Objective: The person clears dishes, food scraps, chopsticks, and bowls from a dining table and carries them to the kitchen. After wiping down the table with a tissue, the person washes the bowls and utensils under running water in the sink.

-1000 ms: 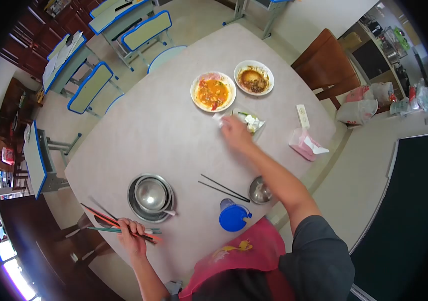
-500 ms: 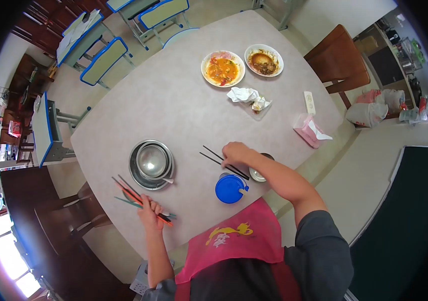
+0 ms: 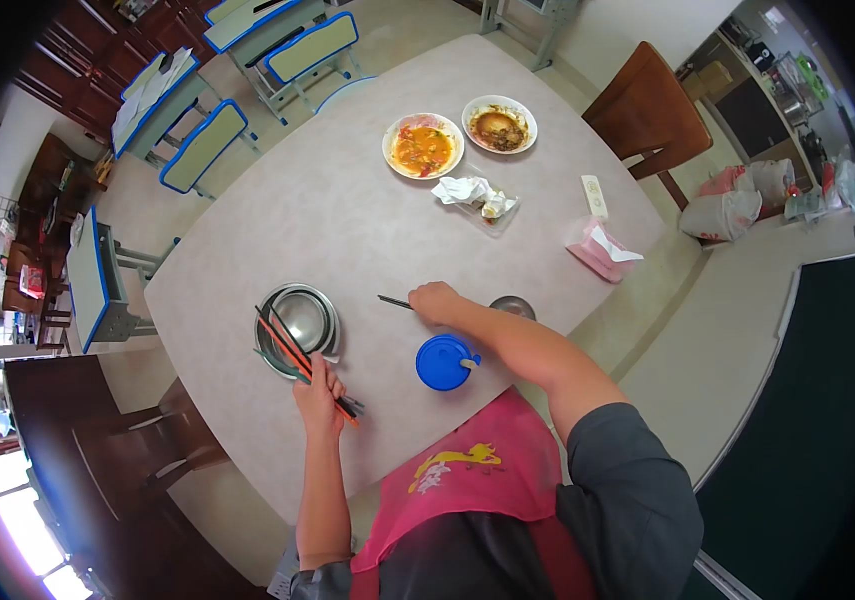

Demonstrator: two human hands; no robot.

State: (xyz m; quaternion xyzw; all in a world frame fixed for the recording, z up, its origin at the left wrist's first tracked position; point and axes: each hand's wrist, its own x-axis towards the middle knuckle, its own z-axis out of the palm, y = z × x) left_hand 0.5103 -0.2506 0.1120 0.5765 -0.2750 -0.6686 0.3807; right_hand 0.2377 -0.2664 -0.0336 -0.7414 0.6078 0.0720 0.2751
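Observation:
My left hand [image 3: 319,398] is wrapped round a bundle of red, green and black chopsticks [image 3: 285,343], whose upper ends pass over the stacked metal bowls [image 3: 299,312]. Black chopsticks [image 3: 394,301] stick out to the left of my right hand [image 3: 433,303], whose fingers are closed on them. Just below that hand is a cup with a blue lid [image 3: 442,362]. Partly behind my right forearm sits a small metal bowl [image 3: 514,307].
Two plates with food remains [image 3: 423,147] [image 3: 499,125] lie at the table's far side. Nearer are a clear tray with crumpled tissue [image 3: 494,222], a pink tissue pack [image 3: 602,250] and a white strip-like object [image 3: 594,197]. A brown chair [image 3: 647,105] stands at the right.
My right hand has left the crumpled tissue, come down to the black chopsticks and closed on them. My left hand has moved its bundle right, over the stacked bowls.

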